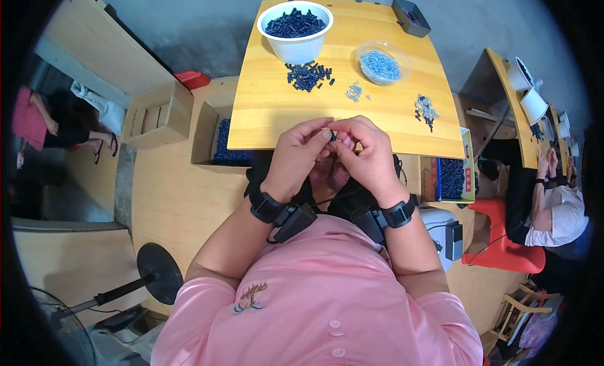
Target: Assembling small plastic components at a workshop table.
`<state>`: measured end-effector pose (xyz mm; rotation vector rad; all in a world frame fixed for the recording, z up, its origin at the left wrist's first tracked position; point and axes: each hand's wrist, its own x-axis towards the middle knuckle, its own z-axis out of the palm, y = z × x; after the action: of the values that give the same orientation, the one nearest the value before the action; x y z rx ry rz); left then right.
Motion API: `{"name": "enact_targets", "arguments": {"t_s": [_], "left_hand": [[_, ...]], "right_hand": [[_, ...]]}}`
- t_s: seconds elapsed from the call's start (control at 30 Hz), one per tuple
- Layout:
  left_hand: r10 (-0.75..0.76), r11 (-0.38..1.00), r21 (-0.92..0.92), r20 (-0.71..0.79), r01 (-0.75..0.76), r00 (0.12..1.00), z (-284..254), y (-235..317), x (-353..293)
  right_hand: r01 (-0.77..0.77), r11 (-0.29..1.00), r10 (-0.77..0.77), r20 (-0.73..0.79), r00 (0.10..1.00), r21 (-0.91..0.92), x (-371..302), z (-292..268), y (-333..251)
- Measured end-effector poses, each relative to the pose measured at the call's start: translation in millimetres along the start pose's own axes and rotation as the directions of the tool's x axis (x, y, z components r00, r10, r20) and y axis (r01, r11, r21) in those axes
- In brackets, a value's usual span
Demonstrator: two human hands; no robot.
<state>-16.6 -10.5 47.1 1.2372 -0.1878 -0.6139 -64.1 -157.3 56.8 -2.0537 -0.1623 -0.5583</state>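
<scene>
My left hand (299, 156) and my right hand (369, 157) meet just off the near edge of the yellow wooden table (270, 117). Between their fingertips is a small black plastic piece (333, 135), pinched from both sides; fingers cover most of it. Beyond my hands lies a loose pile of short black plastic pieces (308, 76). To its right is a little heap of small clear-blue parts (354, 91). Farther right sits another heap of clear parts with black ends (426, 108).
A white tub (294, 50) of black pieces and a clear bowl (380, 79) of blue parts stand on the table, with a dark tray (411, 17) behind. Filled boxes (204, 136) flank it below. A person (553, 215) works at right; another (44, 120) is at left.
</scene>
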Motion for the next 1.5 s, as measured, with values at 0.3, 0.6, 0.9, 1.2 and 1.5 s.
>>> {"name": "enact_targets", "arguments": {"t_s": [0.3,0.6,0.9,1.2,1.5], "left_hand": [[-0.007,0.997,-0.071,-0.034,0.005,0.999,6,0,-6],[-0.152,0.979,-0.122,0.107,0.164,0.983,11,-1,13],[-0.204,0.972,-0.104,0.062,0.210,0.977,3,-2,39],[-0.347,0.925,-0.108,0.142,0.363,0.927,-20,-3,60],[-0.298,0.930,-0.180,0.144,0.321,0.944,-23,-7,69]], "right_hand": [[-0.066,0.997,0.066,-0.003,0.998,0.049,-8,-11,-2],[-0.132,0.964,0.134,0.009,0.991,0.231,-9,-20,23],[-0.200,0.954,0.180,0.110,0.978,0.222,12,-18,33],[-0.220,0.950,0.171,0.218,0.961,0.222,26,-17,49],[-0.224,0.963,0.219,0.048,0.975,0.150,28,-8,51]]}}
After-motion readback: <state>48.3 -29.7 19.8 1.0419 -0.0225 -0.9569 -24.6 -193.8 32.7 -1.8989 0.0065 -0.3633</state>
